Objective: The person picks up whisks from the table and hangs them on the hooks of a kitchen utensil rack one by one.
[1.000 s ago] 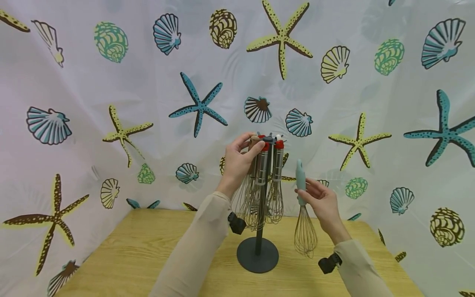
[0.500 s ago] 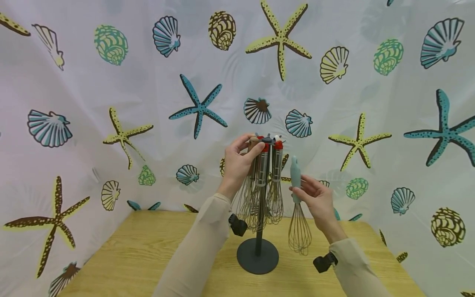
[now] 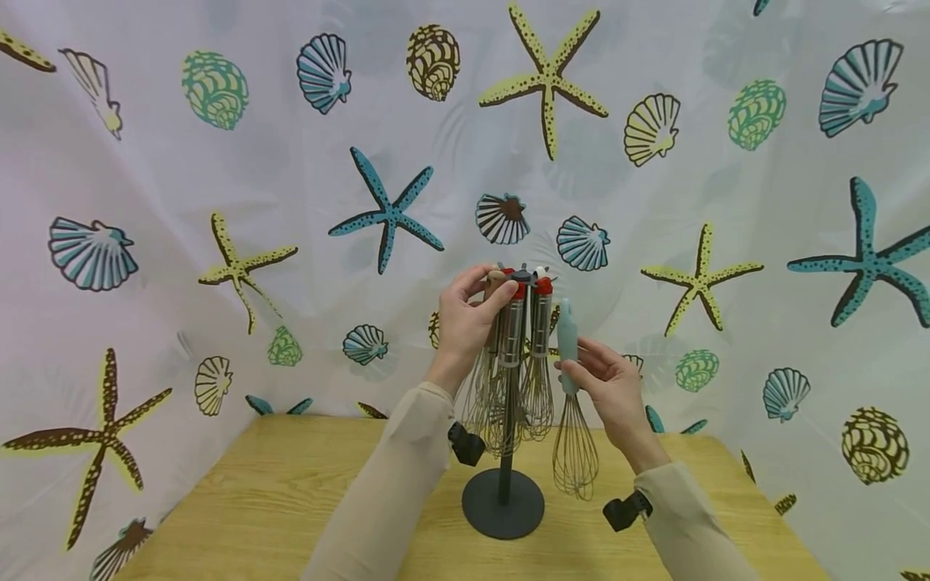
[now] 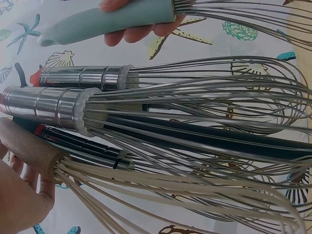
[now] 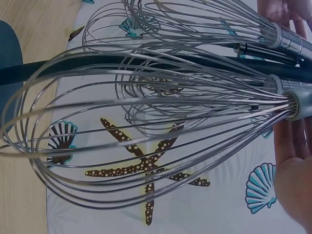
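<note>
My right hand (image 3: 610, 391) pinches a whisk with a pale blue handle (image 3: 568, 343) between thumb and fingers, upright, wires down, above the table. In the left wrist view this blue-handled whisk (image 4: 112, 22) is apart from the hanging ones. A dark round-based stand (image 3: 503, 508) carries several whisks. Two of them show steel handles with red tops (image 3: 541, 323). At the stand's top my left hand (image 3: 465, 319) holds a wooden-handled whisk (image 4: 29, 146), its fingers behind the handle and its thumb by a red top. The thumb's exact contact is hard to tell.
A wooden table (image 3: 291, 500) bears the stand. Behind and at both sides hangs a white curtain (image 3: 276, 145) printed with shells and starfish. Black wrist cameras, such as the right one (image 3: 626, 511), sit on both sleeves.
My right hand has brought the blue-handled whisk leftward, closer to the stand and slightly higher at its handle. The left hand stays at the stand's top.
</note>
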Demonstrator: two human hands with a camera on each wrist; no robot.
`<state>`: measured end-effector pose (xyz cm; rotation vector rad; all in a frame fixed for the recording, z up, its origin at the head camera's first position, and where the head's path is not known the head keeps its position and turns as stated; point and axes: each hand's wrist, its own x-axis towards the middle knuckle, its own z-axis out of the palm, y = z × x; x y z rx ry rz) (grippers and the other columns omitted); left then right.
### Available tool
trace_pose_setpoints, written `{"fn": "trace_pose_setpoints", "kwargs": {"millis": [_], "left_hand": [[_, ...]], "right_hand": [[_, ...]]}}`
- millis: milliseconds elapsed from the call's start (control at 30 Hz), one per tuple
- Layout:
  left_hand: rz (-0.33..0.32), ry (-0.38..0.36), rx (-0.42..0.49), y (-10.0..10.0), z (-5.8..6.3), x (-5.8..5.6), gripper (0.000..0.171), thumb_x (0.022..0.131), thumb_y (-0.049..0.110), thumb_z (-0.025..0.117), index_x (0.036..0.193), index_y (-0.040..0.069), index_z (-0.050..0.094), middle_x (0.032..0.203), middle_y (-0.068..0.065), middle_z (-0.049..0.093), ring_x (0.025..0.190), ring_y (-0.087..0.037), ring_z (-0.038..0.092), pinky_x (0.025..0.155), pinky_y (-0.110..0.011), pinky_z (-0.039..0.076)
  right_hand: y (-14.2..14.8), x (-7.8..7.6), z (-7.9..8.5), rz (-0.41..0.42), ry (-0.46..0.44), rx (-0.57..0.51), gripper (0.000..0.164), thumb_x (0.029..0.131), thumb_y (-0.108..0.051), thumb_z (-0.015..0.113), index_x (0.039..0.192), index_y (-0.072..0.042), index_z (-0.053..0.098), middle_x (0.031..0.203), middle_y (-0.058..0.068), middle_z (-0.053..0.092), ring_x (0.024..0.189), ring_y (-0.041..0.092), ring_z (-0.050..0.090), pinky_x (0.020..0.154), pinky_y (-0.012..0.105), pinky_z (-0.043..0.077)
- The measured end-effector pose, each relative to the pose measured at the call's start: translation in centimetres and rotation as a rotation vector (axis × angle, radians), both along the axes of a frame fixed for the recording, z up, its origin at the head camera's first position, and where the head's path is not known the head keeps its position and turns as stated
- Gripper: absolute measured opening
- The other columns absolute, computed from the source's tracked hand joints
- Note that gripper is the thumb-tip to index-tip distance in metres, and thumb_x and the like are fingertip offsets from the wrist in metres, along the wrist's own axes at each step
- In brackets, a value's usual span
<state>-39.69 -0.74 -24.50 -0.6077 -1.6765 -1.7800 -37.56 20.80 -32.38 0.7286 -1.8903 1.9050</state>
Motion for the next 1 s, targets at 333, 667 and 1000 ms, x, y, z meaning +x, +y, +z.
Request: {"fn": "trace_pose_setpoints", "kwargs": {"millis": [333, 667, 1000], "left_hand": [[0.01, 0.007, 0.0, 0.0, 0.0, 0.2, 0.036, 0.087, 0.028, 0.076, 0.115, 0.007, 0.069, 0.123, -0.003, 0.06, 0.107, -0.017, 0.057, 0.083, -0.029, 0.045], [0.005, 0.008, -0.007, -0.2, 0.0, 0.0, 0.037, 0.087, 0.029, 0.076, 0.116, 0.007, 0.069, 0.126, -0.003, 0.059, 0.111, -0.018, 0.055, 0.086, -0.032, 0.044], [-0.005, 0.021, -0.003, -0.3, 0.0, -0.1, 0.036, 0.087, 0.027, 0.076, 0.114, 0.005, 0.069, 0.124, -0.005, 0.061, 0.108, -0.017, 0.056, 0.082, -0.029, 0.045]], "right_hand": [[-1.0, 0.2, 0.9, -0.019, -0.024, 0.005, 0.05, 0.092, -0.015, 0.07, 0.138, -0.004, 0.055, 0.109, -0.011, 0.071, 0.093, 0.007, 0.072, 0.08, 0.027, 0.057], [-1.5, 0.2, 1.6, -0.034, -0.008, -0.014, 0.05, 0.091, -0.015, 0.071, 0.137, -0.005, 0.056, 0.106, -0.013, 0.072, 0.093, 0.01, 0.072, 0.078, 0.026, 0.057], [-2.7, 0.3, 2.5, -0.065, -0.028, -0.01, 0.048, 0.09, -0.009, 0.071, 0.135, -0.008, 0.058, 0.12, 0.006, 0.07, 0.098, 0.006, 0.069, 0.083, 0.025, 0.056]]}}
